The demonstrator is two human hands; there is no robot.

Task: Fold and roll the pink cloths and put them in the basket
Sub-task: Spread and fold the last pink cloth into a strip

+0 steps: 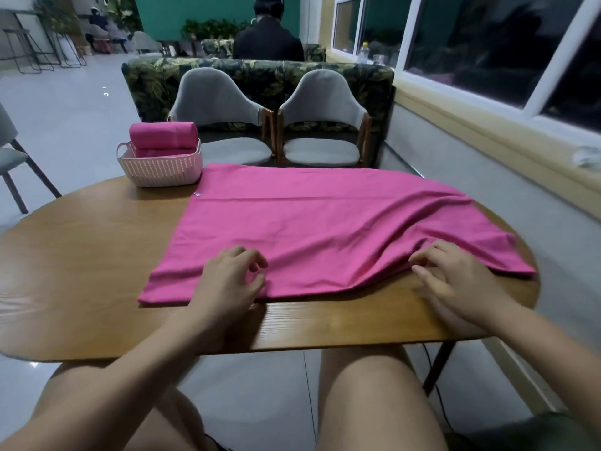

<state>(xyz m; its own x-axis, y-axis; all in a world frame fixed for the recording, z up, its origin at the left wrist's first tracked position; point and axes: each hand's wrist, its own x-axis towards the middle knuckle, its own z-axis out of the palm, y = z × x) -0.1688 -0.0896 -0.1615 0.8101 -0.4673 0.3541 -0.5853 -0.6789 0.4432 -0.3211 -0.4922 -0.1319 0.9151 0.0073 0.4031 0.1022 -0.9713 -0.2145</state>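
A large pink cloth lies spread over the wooden table, its right part rumpled and hanging past the table's edge. My left hand sits on the cloth's near edge, fingers curled and pinching the fabric. My right hand grips the near edge farther right, where the cloth bunches up at the fingertips. Between my hands the edge is slightly raised. A pale pink basket stands at the table's far left with rolled pink cloths stacked in it.
Two grey chairs stand behind the table, with a patterned sofa back beyond them. A window wall runs along the right. Another person sits with their back turned in the distance. My bare knees are below the table edge.
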